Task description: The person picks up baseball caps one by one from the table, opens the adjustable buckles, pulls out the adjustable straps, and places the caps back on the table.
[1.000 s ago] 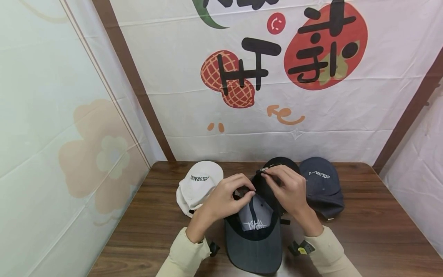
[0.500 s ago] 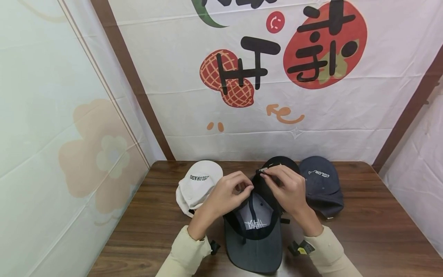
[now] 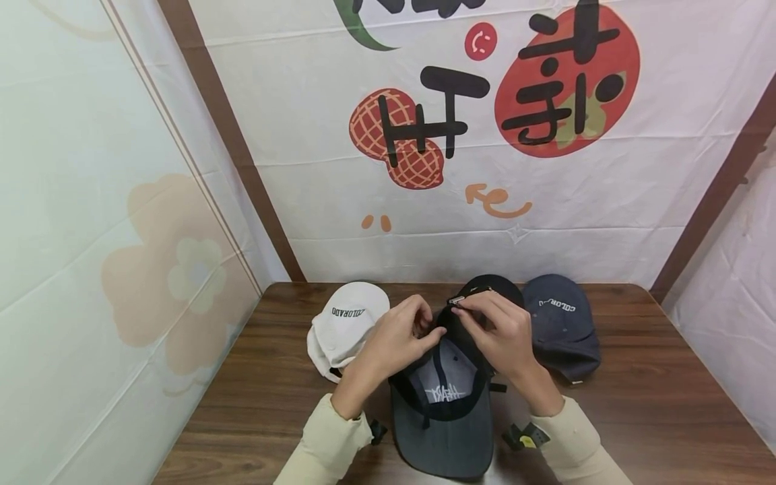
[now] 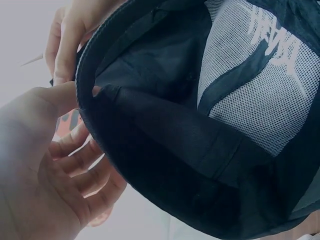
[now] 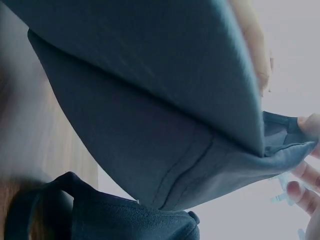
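Wood-grain surface [image 3: 242, 404]; printed backdrop [image 3: 327, 202] behind. Dark baseball cap [image 3: 448, 441] lies opening-up below both hands, long axis running from near brim to far strap [image 3: 455, 301]. Right grip [image 3: 502, 330], nearer strap's buckle, pinches strap; left grip [image 3: 397, 340] loose, thumb touching cap's back edge.

Wooden table [image 3: 254, 404], white backdrop [image 3: 436, 236] (red peanut print [image 3: 415, 170]), pale flowered sheet [image 3: 79, 236]

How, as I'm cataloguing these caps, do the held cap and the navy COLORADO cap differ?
The held cap shows its hollow inside, with grey mesh; the navy COLORADO cap shows its crown's outside. The left hand and right hand hold the held cap; the navy COLORADO cap lies on the table. Both carry light lettering.
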`<state>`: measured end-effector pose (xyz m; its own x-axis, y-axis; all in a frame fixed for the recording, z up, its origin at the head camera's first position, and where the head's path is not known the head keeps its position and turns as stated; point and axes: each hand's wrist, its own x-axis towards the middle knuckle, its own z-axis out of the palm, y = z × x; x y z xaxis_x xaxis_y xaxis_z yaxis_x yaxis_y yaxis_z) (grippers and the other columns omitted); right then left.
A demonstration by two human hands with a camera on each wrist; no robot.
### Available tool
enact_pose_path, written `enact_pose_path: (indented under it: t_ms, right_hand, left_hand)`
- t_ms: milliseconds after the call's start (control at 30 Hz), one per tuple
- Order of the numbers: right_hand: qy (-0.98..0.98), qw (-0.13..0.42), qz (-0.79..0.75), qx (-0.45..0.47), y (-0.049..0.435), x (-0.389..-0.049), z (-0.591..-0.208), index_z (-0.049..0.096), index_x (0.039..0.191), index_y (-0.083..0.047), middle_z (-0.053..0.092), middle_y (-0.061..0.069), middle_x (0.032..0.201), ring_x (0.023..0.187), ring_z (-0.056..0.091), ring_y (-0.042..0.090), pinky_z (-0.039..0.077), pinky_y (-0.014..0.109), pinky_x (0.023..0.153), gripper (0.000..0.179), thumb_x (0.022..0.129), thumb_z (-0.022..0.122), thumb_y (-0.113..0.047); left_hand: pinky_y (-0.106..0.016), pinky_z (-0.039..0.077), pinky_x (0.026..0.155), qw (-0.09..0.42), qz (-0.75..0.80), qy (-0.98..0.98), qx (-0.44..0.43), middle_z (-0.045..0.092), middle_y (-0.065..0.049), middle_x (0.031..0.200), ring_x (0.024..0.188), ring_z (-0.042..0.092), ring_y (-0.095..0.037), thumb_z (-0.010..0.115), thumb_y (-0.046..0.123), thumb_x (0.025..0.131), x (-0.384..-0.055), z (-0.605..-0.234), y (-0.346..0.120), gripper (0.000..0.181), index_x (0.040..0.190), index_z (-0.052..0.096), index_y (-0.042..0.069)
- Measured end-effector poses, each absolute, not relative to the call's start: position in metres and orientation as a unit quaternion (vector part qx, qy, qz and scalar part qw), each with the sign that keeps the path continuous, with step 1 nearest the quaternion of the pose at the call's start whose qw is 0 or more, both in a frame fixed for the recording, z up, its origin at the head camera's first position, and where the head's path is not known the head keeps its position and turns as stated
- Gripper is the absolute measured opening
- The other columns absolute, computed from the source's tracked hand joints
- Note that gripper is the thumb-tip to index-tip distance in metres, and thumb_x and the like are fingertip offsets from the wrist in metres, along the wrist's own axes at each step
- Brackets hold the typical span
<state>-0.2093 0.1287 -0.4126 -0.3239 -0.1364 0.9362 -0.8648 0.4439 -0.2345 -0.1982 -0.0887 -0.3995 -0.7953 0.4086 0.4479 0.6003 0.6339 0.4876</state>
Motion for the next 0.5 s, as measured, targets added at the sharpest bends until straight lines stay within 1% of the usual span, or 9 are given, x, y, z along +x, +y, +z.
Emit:
enact_pose_path:
  t_ms: [67,100,133,300,400,500]
  right_hand:
    - [-0.712,0.46,0.396,0.353,0.1284,-0.2085,-0.413,0.082,0.101,-0.009,0.08,0.006,0.095,0.063,0.058,0.012,0.04,0.019,0.053,0.025,0.081,0.087,0.004]
    - [-0.712,0.459,0.397,0.353,0.1283,-0.2083,-0.4134,0.082,0.101,-0.009,0.08,0.006,0.095,0.063,0.057,0.011,0.04,0.019,0.054,0.026,0.08,0.087,0.004]
    - [-0.712,0.458,0.399,0.353,0.1282,-0.208,-0.4135,0.082,0.101,-0.009,0.08,0.006,0.095,0.062,0.056,0.01,0.04,0.019,0.053,0.03,0.077,0.088,0.007]
    - [-0.712,0.453,0.403,0.354,0.1283,-0.2077,-0.4153,0.082,0.101,-0.008,0.079,0.007,0.095,0.061,0.055,0.009,0.04,0.018,0.053,0.032,0.075,0.088,0.009]
    - [-0.713,0.451,0.404,0.354,0.1289,-0.2085,-0.4165,0.081,0.102,-0.009,0.079,0.006,0.095,0.061,0.054,0.008,0.041,0.017,0.053,0.032,0.076,0.088,0.009]
    - [-0.712,0.449,0.406,0.356,0.1294,-0.2096,-0.4171,0.081,0.102,-0.009,0.079,0.005,0.094,0.06,0.053,0.007,0.041,0.017,0.052,0.033,0.076,0.088,0.009]
  left_hand:
    - [-0.022,0.05,0.066,0.153,-0.317,-0.893,-0.281,0.061,0.003,0.088,0.074,0.058,-0.007,0.083,0.026,0.095,-0.1985,-0.3998,-0.0884,0.026,0.101,0.06,0.016]
    - [-0.022,0.049,0.066,0.156,-0.315,-0.893,-0.281,0.061,0.004,0.087,0.073,0.057,-0.006,0.083,0.025,0.095,-0.1988,-0.4,-0.0883,0.026,0.102,0.06,0.016]
    - [-0.022,0.049,0.065,0.157,-0.314,-0.893,-0.281,0.061,0.004,0.087,0.073,0.057,-0.005,0.083,0.025,0.095,-0.199,-0.4,-0.0881,0.025,0.103,0.061,0.016]
    - [-0.022,0.049,0.066,0.171,-0.305,-0.893,-0.285,0.063,0.004,0.088,0.074,0.058,-0.005,0.079,0.017,0.096,-0.1998,-0.3998,-0.088,0.014,0.102,0.066,0.016]
    - [-0.022,0.051,0.067,0.189,-0.31,-0.884,-0.294,0.064,0.002,0.09,0.076,0.061,-0.009,0.075,0.009,0.096,-0.2009,-0.4,-0.0889,0.009,0.099,0.068,0.014]
    - [-0.023,0.054,0.069,0.208,-0.327,-0.87,-0.306,0.064,-0.002,0.093,0.077,0.064,-0.013,0.073,0.004,0.097,-0.2024,-0.3993,-0.0894,0.007,0.098,0.07,0.01]
